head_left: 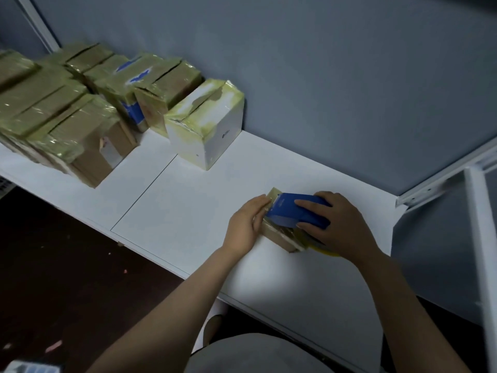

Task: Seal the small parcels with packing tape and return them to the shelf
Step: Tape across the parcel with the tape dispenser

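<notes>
A small brown parcel [279,236] wrapped in yellowish tape lies on the white shelf board [188,211] at the right. My right hand [338,224] grips a blue tape dispenser [293,210] that sits on top of the parcel; a yellow tape roll [324,250] shows under my palm. My left hand [247,224] rests flat against the parcel's left end, fingers straight. Most of the parcel is hidden by the dispenser and my hands.
Several taped parcels [53,109] are stacked at the back left of the shelf, with a white taped box [207,125] nearest. A grey wall [349,76] stands behind. A white metal shelf post [481,238] rises at the right. Dark floor [53,265] lies below left.
</notes>
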